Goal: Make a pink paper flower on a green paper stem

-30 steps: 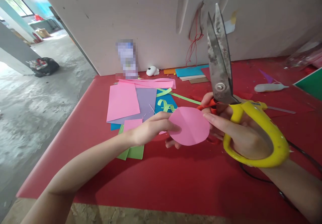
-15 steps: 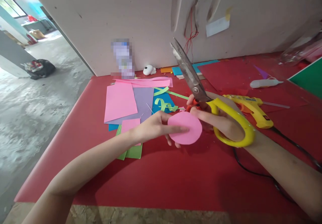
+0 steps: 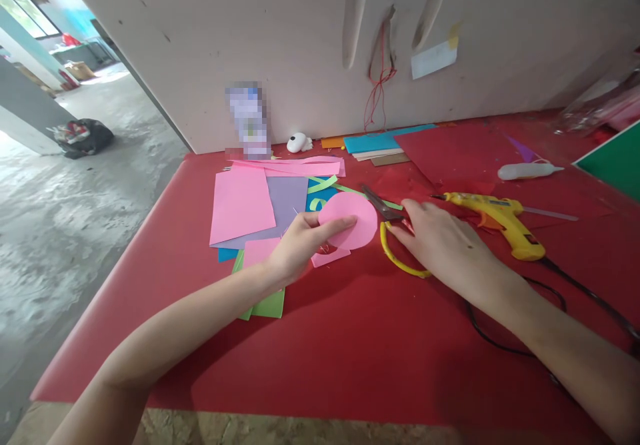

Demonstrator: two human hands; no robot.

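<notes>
Between thumb and fingers, my left hand point(image 3: 303, 242) pinches a round pink paper disc point(image 3: 357, 228), held just above the table. My right hand point(image 3: 445, 238) is closed at the handles of the scissors point(image 3: 383, 206), low over the table; one yellow loop point(image 3: 400, 263) shows beside the fingers, and the rest is covered by the hand. The blades point away and to the left, past the disc. Under the disc lies a pink paper scrap point(image 3: 334, 257) with a cut-out edge. Green paper strips point(image 3: 323, 184) lie behind it.
Pink sheets point(image 3: 243, 205), a purple sheet point(image 3: 289, 198) and green paper point(image 3: 269, 304) lie at left. A yellow glue gun point(image 3: 500, 218) with a black cord rests at right, near a white squeeze bottle point(image 3: 530, 170). A blurred phone-like object point(image 3: 249, 118) leans against the wall.
My right hand has lowered the scissors from upright in the air to near the table, turning palm down. My left hand has shifted slightly left and up with the disc.
</notes>
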